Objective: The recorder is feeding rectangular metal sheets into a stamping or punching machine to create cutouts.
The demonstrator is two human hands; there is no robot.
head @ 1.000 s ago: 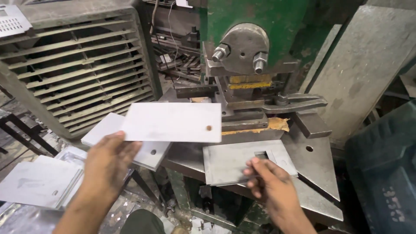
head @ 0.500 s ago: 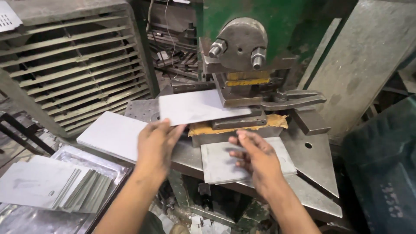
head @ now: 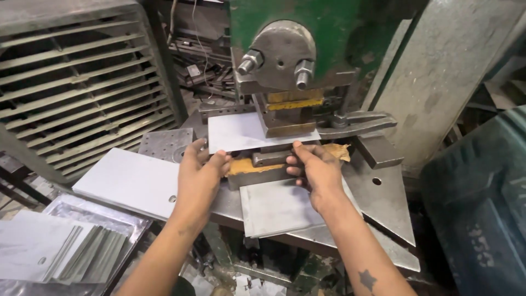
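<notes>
A white rectangular metal sheet (head: 241, 131) lies under the tool of a green punch press (head: 285, 60), its right part beneath the die block. My left hand (head: 200, 175) grips the sheet's near left edge. My right hand (head: 315, 170) holds its near right edge, by the yellow-brown lower die (head: 257, 167). Both hands keep the sheet flat on the press bed.
A stack of white sheets (head: 129, 181) lies left of the press on the grey steel bed (head: 378, 214). A loose grey plate (head: 279, 208) rests below my hands. More sheets (head: 49, 252) sit in a tray at lower left. A louvred metal rack (head: 71, 104) stands behind.
Both hands have pushed the white sheet forward and under the press tool. My right hand left the grey plate and took hold of the sheet's right edge.
</notes>
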